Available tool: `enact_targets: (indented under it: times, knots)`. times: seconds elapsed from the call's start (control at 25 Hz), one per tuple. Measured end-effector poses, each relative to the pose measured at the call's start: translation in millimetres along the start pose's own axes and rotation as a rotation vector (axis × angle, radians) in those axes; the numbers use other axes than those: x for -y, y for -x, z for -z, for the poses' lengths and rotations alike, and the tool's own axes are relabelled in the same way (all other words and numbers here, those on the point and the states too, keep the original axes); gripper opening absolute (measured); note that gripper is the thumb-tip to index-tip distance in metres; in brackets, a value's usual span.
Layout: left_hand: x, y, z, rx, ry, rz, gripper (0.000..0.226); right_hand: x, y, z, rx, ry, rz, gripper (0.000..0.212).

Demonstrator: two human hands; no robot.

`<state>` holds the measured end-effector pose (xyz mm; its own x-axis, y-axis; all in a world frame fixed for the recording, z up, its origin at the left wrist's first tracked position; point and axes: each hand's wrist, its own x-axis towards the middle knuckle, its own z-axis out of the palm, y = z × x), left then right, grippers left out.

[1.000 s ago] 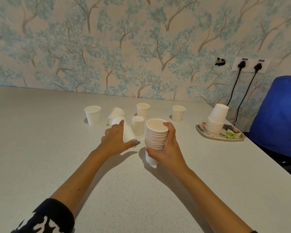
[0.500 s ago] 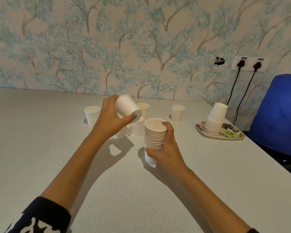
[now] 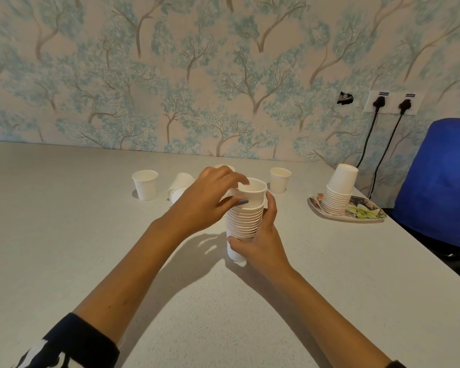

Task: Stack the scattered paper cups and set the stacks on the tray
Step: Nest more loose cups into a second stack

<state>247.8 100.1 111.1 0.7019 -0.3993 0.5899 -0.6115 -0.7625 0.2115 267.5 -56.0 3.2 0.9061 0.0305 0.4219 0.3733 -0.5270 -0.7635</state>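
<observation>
Paper cup (image 3: pixel 251 191), lifted a moment ago, now sits on the stack (image 3: pixel 243 221); left hand (image 3: pixel 205 203) pinches it, right hand (image 3: pixel 260 243) grips the stack, left of the tray (image 3: pixel 356 217).

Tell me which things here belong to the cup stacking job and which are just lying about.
Job: held stack, top cup, loose cups, tray, tray stack, left hand, right hand.
Lying about: chair, plugs, table.
</observation>
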Motion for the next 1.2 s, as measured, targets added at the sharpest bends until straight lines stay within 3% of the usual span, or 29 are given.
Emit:
enact_targets:
  times: [0.24, 0.48, 0.56, 0.64, 0.76, 0.92, 1.2]
  knots:
    - [-1, 9, -14, 0.132, -0.004, 0.005, 0.031, 3, 2, 0, -0.007, 0.101, 0.058, 0.121]
    - [5, 22, -41, -0.037, 0.168, -0.013, 0.04, 7, 2, 3, 0.002, 0.097, 0.086, 0.111]
    - [21, 21, -53, -0.199, 0.223, 0.112, 0.049, 6, 4, 4, 0.014, 0.071, 0.084, 0.111]
    - [48, 14, -62, -0.288, 0.138, 0.361, 0.052, 7, 4, 6, 0.024, 0.062, 0.089, 0.113]
    - [92, 5, -72, -0.042, -0.084, 0.669, 0.078, 10, 3, 8, 0.035, 0.095, 0.103, 0.114]
    - [126, -4, -76, 0.2, -0.192, 0.658, 0.104, 9, 2, 10, 0.055, 0.104, 0.112, 0.11]
    - [129, 0, -77, 0.185, -0.23, 0.572, 0.09, 9, 1, 11, 0.061, 0.099, 0.103, 0.108]
